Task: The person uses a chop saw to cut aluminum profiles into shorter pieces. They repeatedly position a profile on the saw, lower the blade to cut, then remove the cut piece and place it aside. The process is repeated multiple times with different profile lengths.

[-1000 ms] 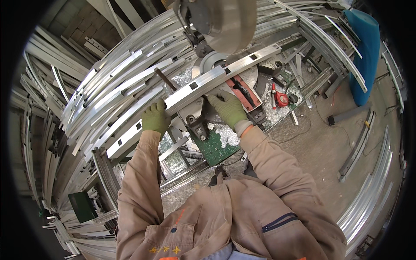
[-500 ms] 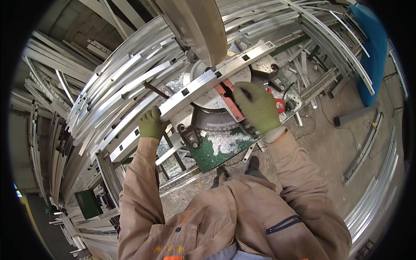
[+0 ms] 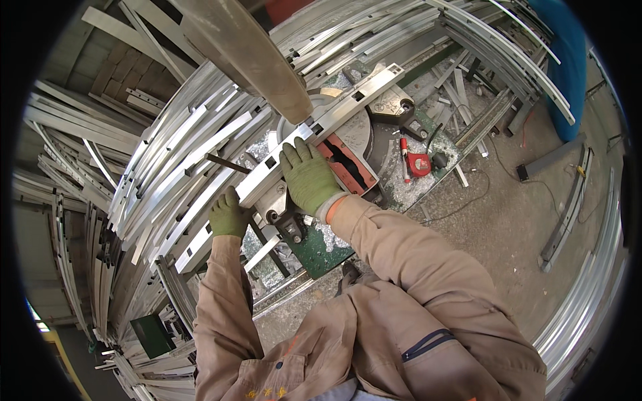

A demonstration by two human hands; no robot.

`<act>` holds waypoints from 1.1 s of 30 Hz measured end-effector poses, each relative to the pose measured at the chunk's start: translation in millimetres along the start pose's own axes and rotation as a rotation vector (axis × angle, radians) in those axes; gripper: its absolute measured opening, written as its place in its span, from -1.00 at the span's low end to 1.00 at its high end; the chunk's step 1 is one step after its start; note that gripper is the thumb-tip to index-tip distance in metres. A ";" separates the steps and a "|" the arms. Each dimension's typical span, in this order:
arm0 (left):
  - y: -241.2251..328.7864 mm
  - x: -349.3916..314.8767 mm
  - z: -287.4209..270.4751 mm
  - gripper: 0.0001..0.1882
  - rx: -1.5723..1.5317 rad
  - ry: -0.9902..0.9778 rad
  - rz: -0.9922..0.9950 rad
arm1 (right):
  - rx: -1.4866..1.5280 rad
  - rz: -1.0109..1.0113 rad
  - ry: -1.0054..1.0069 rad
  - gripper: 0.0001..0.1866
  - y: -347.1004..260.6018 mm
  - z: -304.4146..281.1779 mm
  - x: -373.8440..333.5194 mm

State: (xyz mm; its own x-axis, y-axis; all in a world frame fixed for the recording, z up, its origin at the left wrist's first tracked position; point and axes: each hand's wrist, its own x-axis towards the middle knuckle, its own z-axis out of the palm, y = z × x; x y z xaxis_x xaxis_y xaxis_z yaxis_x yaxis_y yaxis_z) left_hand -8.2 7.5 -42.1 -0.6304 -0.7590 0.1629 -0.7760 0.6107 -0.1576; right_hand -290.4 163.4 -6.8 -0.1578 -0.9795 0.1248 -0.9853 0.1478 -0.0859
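Observation:
A silver square metal tube (image 3: 257, 179) with square holes lies slantwise across the round turntable of a mitre saw (image 3: 378, 144). My left hand (image 3: 228, 212), in a green glove, has its fingers curled at the tube's near left end. Further along, my right hand (image 3: 309, 177), gloved alike, lies with straight fingers flat on the tube, just left of the cutting place. Over that spot hangs the grey saw head (image 3: 247, 53); its blade is hidden. A red slotted insert (image 3: 348, 167) shows beside my right hand. Whether the tube is one piece under the head, I cannot tell.
A red tape measure (image 3: 419, 165) and a red marker (image 3: 404, 160) lie on the green saw bench (image 3: 317, 257) among metal chips. Stacked metal profiles (image 3: 167, 180) crowd the left and back. Long bars (image 3: 575, 321) lie on the floor at right, near a cable.
My right hand has moved left from above the red insert onto the tube, uncovering the insert, tape measure and marker. My left hand stays at the tube's end. The view has shifted slightly.

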 end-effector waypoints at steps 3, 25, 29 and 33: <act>-0.4 -1.3 2.0 -0.19 0.002 0.023 0.003 | -0.014 0.005 0.013 -0.11 -1.8 -2.6 -1.8; -13.7 -2.9 15.5 -0.16 -0.020 0.076 0.042 | 0.123 0.047 0.070 -0.24 -2.9 -2.1 0.8; -13.5 -8.6 12.8 -0.12 -0.027 0.166 0.126 | 0.133 0.034 0.114 -0.31 1.4 -4.6 -10.6; -14.7 -25.7 8.0 -0.11 -0.008 0.182 0.179 | 0.196 0.045 0.098 -0.34 -4.9 -7.6 -37.8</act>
State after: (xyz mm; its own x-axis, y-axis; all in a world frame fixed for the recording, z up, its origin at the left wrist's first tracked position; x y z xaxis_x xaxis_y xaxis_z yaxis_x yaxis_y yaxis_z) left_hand 19.7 16.3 -51.7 -0.7502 -0.5862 0.3060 -0.6516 0.7339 -0.1916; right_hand -280.1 200.8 -3.6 -0.2163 -0.9532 0.2113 -0.9471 0.1523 -0.2826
